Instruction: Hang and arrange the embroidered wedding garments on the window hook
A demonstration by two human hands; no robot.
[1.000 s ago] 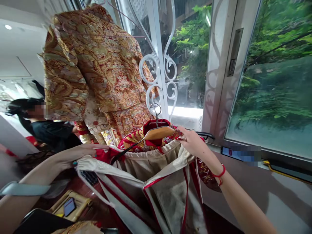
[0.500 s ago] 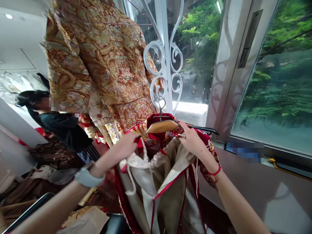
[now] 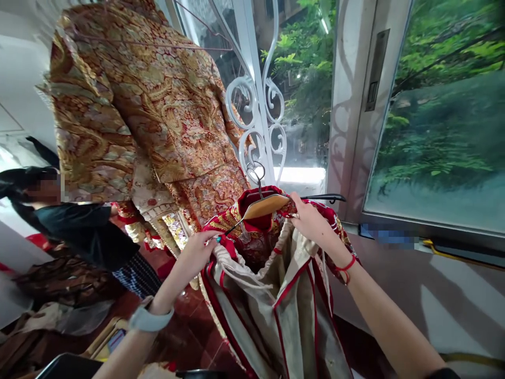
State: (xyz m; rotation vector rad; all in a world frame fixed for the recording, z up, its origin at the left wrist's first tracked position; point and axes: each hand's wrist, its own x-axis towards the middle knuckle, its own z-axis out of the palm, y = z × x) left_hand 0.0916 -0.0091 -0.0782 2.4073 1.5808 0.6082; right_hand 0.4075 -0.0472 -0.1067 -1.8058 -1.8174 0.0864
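Note:
A skirt [image 3: 303,316] with cream lining, red trim and a gathered waistband hangs spread between my hands. My left hand [image 3: 198,256] is closed, pinching the waistband's left end beside a red loop. Closed too, my right hand [image 3: 310,218] grips the waistband's right side at the end of the wooden hanger [image 3: 266,207]. The fingers of that hand partly hide the hanger's tip. The hanger has a metal hook and a thin bar reaching toward my left fingers. Right behind the skirt is a red jacket [image 3: 224,217] with gold embroidery.
A large gold-embroidered jacket [image 3: 169,105] hangs at upper left. White scrolled ironwork [image 3: 252,100] stands before the window [image 3: 445,131]. A black hanger [image 3: 325,198] sticks out at right. At left, a person in a dark shirt [image 3: 79,231] stands near piled brown garments [image 3: 74,268].
My left hand has moved left and down, drawing the waistband wider apart. The right hand keeps its grip. The view has shifted slightly right.

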